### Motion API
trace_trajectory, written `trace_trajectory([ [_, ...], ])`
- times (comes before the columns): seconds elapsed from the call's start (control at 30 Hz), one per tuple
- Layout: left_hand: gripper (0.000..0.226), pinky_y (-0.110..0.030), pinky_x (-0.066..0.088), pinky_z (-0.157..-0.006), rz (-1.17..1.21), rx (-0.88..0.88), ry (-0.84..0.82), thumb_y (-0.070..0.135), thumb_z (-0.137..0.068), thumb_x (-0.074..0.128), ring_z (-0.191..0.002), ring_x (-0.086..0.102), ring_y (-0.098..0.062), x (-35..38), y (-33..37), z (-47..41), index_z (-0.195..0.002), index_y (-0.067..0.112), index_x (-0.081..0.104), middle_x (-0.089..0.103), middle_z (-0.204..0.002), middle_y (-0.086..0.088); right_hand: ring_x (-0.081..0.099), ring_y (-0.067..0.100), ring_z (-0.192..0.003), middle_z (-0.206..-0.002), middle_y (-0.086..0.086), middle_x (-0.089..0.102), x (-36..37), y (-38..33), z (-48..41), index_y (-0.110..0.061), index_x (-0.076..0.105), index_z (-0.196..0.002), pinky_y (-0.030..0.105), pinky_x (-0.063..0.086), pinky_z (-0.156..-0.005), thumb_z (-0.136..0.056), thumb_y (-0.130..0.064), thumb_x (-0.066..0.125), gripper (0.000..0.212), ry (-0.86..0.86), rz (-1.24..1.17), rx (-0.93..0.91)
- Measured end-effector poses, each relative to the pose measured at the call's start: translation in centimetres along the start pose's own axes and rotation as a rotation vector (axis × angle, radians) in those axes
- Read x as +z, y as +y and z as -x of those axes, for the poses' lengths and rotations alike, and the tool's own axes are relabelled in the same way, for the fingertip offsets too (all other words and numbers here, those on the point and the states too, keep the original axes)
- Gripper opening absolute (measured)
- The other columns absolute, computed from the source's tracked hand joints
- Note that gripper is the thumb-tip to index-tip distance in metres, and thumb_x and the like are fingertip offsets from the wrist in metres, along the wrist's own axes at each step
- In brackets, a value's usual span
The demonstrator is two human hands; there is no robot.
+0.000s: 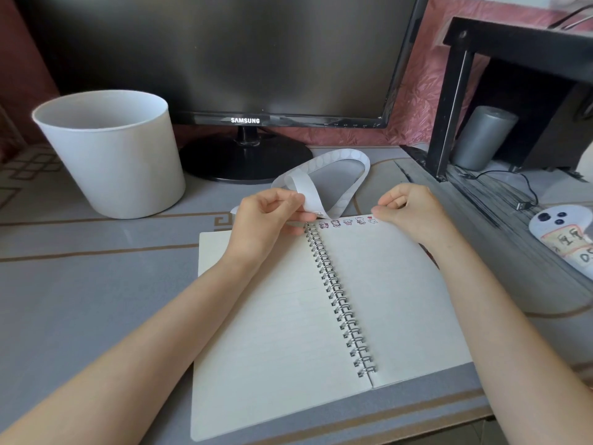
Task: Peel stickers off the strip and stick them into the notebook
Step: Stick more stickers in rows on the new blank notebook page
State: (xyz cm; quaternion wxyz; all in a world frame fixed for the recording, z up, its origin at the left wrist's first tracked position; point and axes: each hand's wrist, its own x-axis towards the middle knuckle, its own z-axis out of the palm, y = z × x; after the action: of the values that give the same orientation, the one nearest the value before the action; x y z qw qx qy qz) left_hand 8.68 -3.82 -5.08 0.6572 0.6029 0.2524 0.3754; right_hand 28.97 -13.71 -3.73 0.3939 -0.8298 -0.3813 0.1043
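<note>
Left hand (266, 216) pinches the strip (333, 154) above the notebook (401, 300) spine (limp, light, curls; grip close to the next sticker (318, 214)). Right hand (407, 210) curled at last placed sticker (372, 220), pinching or pressing unclear.

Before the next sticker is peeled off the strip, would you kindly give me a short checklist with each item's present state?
1. The notebook lies open and flat: ok.
2. The left hand grips the strip: ok.
3. The right hand is free to peel: its curled fingers sit at the end of the sticker row, and whether they hold anything is unclear: cannot tell.
4. The last sticker is pressed down flat: it is hidden by the fingertips: cannot tell.
5. There is room left on the right page: it is bare below the row: ok.
6. A printed sticker is ready on the strip: one seems to show by the left thumb, but it is small: cannot tell.
</note>
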Motion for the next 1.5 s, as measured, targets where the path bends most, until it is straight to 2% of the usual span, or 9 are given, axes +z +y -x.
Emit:
trace_trajectory([
  [0.07, 0.012, -0.023, 0.056, -0.058, -0.005, 0.006, -0.004, 0.01, -0.093, 0.058, -0.074, 0.071, -0.012, 0.0, 0.0, 0.0, -0.085, 0.003, 0.064, 0.07, -0.076, -0.004, 0.05, -0.001, -0.06, -0.072, -0.01, 0.059, 0.2, -1.2, 0.5, -0.016, 0.066, -0.087, 0.019, 0.04, -0.061, -0.084, -0.023, 0.068, 0.008, 0.056, -0.06, -0.135],
  [0.13, 0.012, -0.022, 0.055, -0.055, -0.004, 0.007, -0.003, 0.01, -0.093, 0.057, -0.073, 0.071, -0.012, 0.0, 0.1, 0.0, -0.085, 0.003, 0.063, 0.07, -0.075, -0.002, 0.052, -0.002, -0.063, -0.075, -0.011, 0.063, 0.5, -2.6, 1.3, -0.019, 0.066, -0.083, 0.02, 0.041, -0.067, -0.086, -0.025, 0.067, 0.007, 0.007, -0.166, -0.298],
  [0.33, 0.012, -0.02, 0.052, -0.053, -0.012, 0.019, -0.01, 0.01, -0.093, 0.057, -0.072, 0.071, -0.011, 0.0, 0.1, 0.0, -0.083, 0.006, 0.062, 0.067, -0.08, -0.011, 0.044, 0.003, -0.059, -0.075, -0.002, 0.062, 2.3, -4.1, 3.2, -0.009, 0.065, -0.088, 0.009, 0.034, -0.054, -0.076, -0.008, 0.077, 0.017, -0.224, -0.228, -0.479],
  [0.53, 0.013, -0.02, 0.051, -0.051, -0.02, 0.033, -0.012, 0.012, -0.093, 0.057, -0.073, 0.071, -0.012, -0.1, 0.1, 0.0, -0.082, 0.009, 0.062, 0.066, -0.076, -0.006, 0.048, -0.002, -0.058, -0.075, -0.008, 0.061, 2.9, -4.2, 3.5, -0.012, 0.062, -0.088, 0.008, 0.034, -0.056, -0.078, -0.005, 0.072, 0.015, -0.164, -0.123, -0.521],
  [0.7, 0.015, -0.019, 0.05, -0.051, -0.021, 0.032, -0.019, 0.018, -0.094, 0.056, -0.073, 0.071, -0.011, 0.0, 0.1, 0.0, -0.086, 0.01, 0.065, 0.066, -0.083, -0.008, 0.049, -0.006, -0.053, -0.076, -0.009, 0.055, 2.9, -4.8, 3.9, -0.007, 0.063, -0.087, 0.007, 0.035, -0.054, -0.08, -0.002, 0.07, 0.011, -0.137, -0.208, -0.494],
  [0.8, 0.014, -0.019, 0.051, -0.055, -0.054, 0.037, -0.048, 0.015, -0.094, 0.057, -0.076, 0.07, -0.01, 0.0, -0.1, -0.1, -0.087, 0.007, 0.066, 0.068, -0.083, -0.004, 0.05, -0.006, -0.051, -0.077, -0.003, 0.057, 2.9, -4.8, 3.8, -0.005, 0.063, -0.089, 0.006, 0.036, -0.051, -0.082, 0.001, 0.068, 0.011, -0.138, -0.265, -0.464],
  [0.93, 0.014, -0.021, 0.054, -0.062, -0.092, 0.043, -0.069, 0.012, -0.092, 0.059, -0.077, 0.07, -0.01, -0.2, -0.5, -0.2, -0.094, 0.0, 0.067, 0.072, -0.083, -0.005, 0.047, -0.001, -0.047, -0.074, -0.006, 0.06, 3.1, -4.6, 3.6, -0.013, 0.064, -0.086, 0.011, 0.038, -0.054, -0.084, -0.003, 0.067, 0.01, -0.127, -0.275, -0.439],
  [1.13, 0.013, -0.025, 0.055, -0.067, -0.093, 0.045, -0.056, 0.012, -0.092, 0.059, -0.079, 0.069, -0.016, -0.2, -0.6, -0.3, -0.089, 0.004, 0.068, 0.072, -0.088, -0.015, 0.051, -0.007, -0.053, -0.076, -0.01, 0.06, 3.2, -4.6, 3.7, -0.006, 0.072, -0.089, 0.007, 0.035, -0.052, -0.083, -0.003, 0.068, 0.008, -0.107, -0.239, -0.476],
  [1.5, 0.012, -0.023, 0.056, -0.074, -0.057, 0.068, -0.053, 0.007, -0.091, 0.06, -0.075, 0.069, -0.015, -0.1, -0.5, -0.2, -0.085, 0.004, 0.07, 0.073, -0.079, -0.009, 0.049, -0.005, -0.05, -0.069, -0.012, 0.055, 3.4, -4.7, 3.9, -0.002, 0.071, -0.087, 0.005, 0.034, -0.054, -0.08, -0.005, 0.072, 0.008, -0.065, -0.192, -0.524],
])
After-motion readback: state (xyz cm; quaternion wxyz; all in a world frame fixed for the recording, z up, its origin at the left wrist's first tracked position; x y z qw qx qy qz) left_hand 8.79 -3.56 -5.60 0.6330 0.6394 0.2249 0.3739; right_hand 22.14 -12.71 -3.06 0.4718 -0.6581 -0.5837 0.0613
